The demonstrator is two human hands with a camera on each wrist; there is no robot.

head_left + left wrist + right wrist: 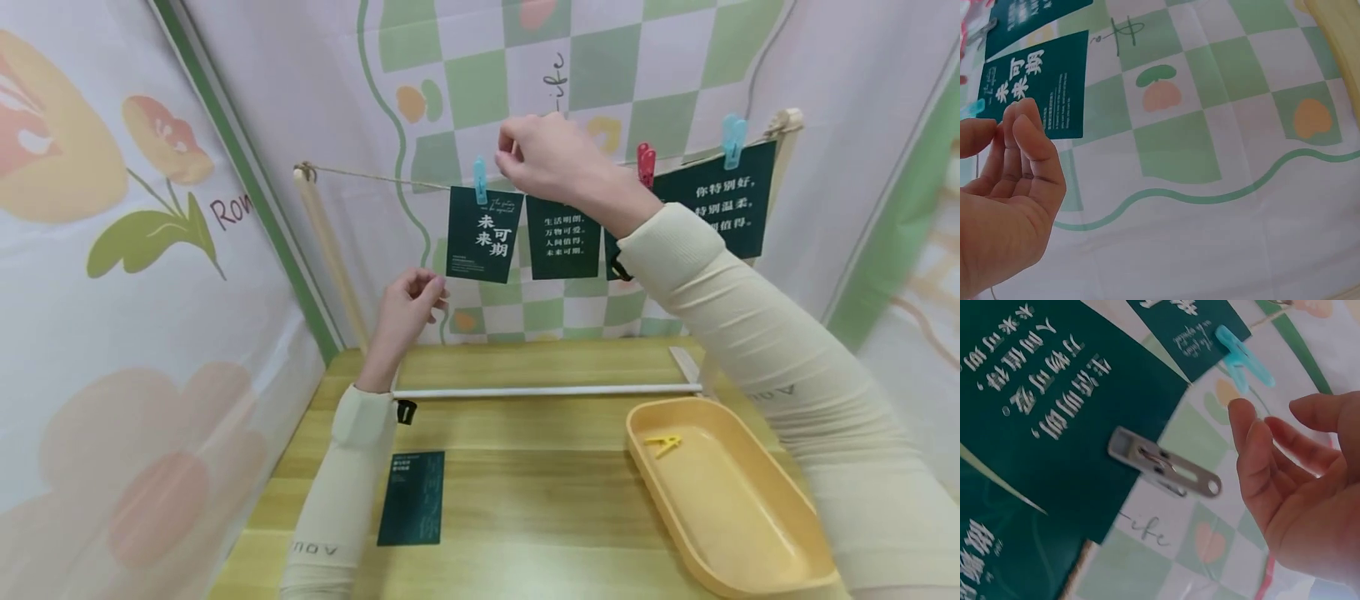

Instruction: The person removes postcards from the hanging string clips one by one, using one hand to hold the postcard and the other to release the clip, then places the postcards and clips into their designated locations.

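A dark green card with large white characters (483, 271) hangs from a twine line (375, 176), held by a light blue clothespin (481, 179). My left hand (405, 308) is beside that card's lower left corner, its fingers loosely bent and holding nothing. Higher up, my right hand (558, 158) hovers just right of the blue clothespin, fingers loosely curved around empty air. A grey clothespin (1166, 465) grips the second card (1079, 444) in the right wrist view; my right hand hides it in the head view. Further right, a third card is partly covered by my right arm.
Red (646, 165) and light blue clothespins (734, 142) hold the rightmost card (750, 229). Wooden posts (330, 250) carry the twine, with a white bar (540, 391) low between them. Another green card (411, 500) lies on the table. An orange tray (652, 483) contains a yellow clothespin (666, 444).
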